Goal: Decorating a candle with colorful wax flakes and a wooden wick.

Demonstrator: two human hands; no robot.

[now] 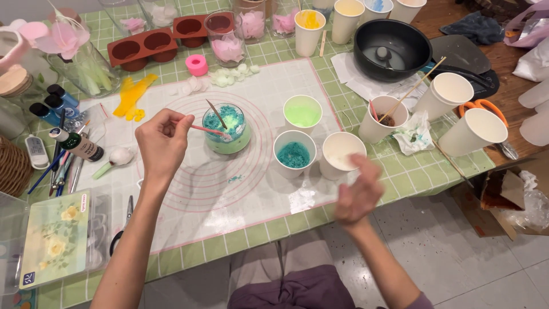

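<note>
My left hand [162,143] pinches a thin pink stick [210,131] whose tip reaches into a small glass jar [227,129] filled with teal flakes over a pale green layer. A wooden wick stick stands in the jar. My right hand [359,192] hovers blurred near the table's front edge, fingers loosely apart, holding nothing I can see. Just beyond it stand a paper cup of teal flakes [294,153] and a paper cup with white contents [341,153]. A cup of pale green flakes [302,113] sits behind them.
A white silicone mat [229,194] with pink rings covers the green checked tablecloth. A black pan [390,47], more paper cups [472,131], brown moulds [143,48], glass jars of pink petals, orange scissors, small bottles and a flowered box [54,236] surround it.
</note>
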